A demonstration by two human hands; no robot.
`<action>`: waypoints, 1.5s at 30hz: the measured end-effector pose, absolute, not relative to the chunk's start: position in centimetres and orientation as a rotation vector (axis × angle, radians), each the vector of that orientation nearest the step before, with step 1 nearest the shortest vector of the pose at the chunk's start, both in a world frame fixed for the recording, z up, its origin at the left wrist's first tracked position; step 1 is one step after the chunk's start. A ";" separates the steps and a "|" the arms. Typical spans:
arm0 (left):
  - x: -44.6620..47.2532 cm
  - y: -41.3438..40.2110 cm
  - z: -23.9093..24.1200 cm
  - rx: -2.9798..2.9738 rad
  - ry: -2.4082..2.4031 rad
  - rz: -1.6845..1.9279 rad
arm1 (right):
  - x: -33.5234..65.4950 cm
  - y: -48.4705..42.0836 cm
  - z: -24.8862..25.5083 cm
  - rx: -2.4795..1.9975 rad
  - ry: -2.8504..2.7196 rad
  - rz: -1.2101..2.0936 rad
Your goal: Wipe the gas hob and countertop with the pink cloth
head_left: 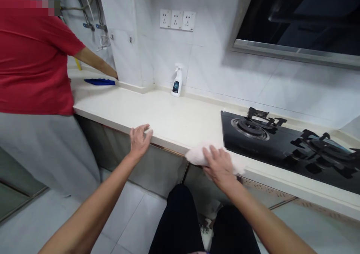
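My right hand presses flat on a white cloth at the front edge of the cream countertop, just left of the black gas hob. The cloth bunches under my palm and hangs slightly over the edge. My left hand rests on the countertop's front edge further left, fingers apart, holding nothing. A white spray bottle with a dark label stands upright at the back against the tiled wall.
Another person in a red shirt stands at the left, their hand by a blue cloth on the counter. The hob carries two burners with black pan supports. Wall sockets sit above; a dark window is at upper right.
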State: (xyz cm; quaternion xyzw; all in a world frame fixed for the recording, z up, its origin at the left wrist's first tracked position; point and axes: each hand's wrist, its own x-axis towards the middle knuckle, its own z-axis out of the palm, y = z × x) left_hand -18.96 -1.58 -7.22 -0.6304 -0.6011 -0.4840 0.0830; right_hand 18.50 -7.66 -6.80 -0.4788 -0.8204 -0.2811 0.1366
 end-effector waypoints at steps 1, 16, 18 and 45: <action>-17.5 -2.6 -7.2 -1.939 -1.711 -1.424 | 15.5 -7.0 -6.4 -1.361 -2.415 -0.757; -7.5 -5.1 -8.3 -2.373 -1.118 -0.781 | 22.8 -6.1 -5.5 -0.965 -2.320 -0.301; -5.2 -5.4 -8.5 -2.298 -1.234 -0.753 | 24.2 -7.3 -6.8 -1.094 -2.287 -0.462; -36.9 -0.4 -3.2 -1.871 -2.017 -0.289 | 21.2 -9.2 -10.7 -1.241 -1.868 -0.616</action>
